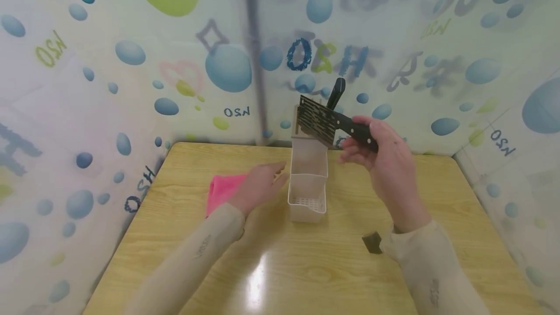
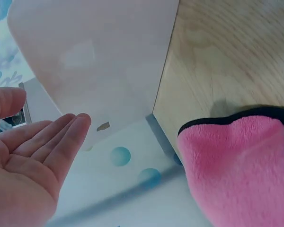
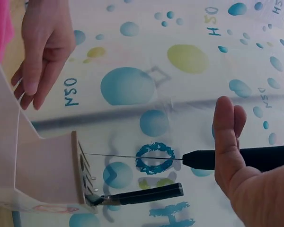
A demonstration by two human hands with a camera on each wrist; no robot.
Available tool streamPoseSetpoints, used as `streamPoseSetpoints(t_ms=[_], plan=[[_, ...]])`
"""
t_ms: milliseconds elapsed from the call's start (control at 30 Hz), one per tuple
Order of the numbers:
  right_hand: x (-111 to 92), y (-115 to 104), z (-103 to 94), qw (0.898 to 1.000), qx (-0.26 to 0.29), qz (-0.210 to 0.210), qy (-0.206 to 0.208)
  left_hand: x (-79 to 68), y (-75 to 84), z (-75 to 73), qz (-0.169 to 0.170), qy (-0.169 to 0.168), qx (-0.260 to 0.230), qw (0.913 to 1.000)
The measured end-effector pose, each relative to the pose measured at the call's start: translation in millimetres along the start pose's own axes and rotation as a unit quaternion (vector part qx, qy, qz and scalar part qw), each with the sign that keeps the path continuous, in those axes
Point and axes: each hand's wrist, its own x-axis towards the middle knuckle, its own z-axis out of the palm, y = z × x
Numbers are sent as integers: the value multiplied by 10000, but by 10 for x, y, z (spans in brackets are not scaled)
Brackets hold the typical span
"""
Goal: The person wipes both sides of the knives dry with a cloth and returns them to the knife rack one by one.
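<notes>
My right hand grips the black riveted handle of a cleaver, whose broad, dark-streaked blade is over the back of a white plastic knife holder. In the right wrist view the blade appears edge-on, its far end at the holder's slotted top; whether it has entered a slot I cannot tell. A second black-handled tool stands in that slotted part. My left hand, fingers extended and holding nothing, is just left of the holder. In the left wrist view its fingertips are near the holder's side wall.
A folded pink cloth with black edging lies on the wooden table by my left hand. A small dark brown piece lies near my right sleeve. Behind the table's back edge rises a bubble-printed sheet.
</notes>
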Motion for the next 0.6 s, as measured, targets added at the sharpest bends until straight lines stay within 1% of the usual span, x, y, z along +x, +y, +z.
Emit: streamPoseSetpoints(t_ms=[167,233,300,400,600], plan=[[43,-29,86,10000,36,-9,12,7,14,49,-252,-237,-101,9994],[64,-38,119,10000,33,-40,-49,2,16,64,-376,-359,-172,9985],[88,-46,151,9999,-3,-80,-122,0,13,82,-414,-417,-225,9980],[119,-60,193,9995,-102,-173,-224,1,2,111,-399,-432,-292,9978],[162,-88,236,9985,-249,-420,-248,26,-16,152,-33,-208,-201,9996]])
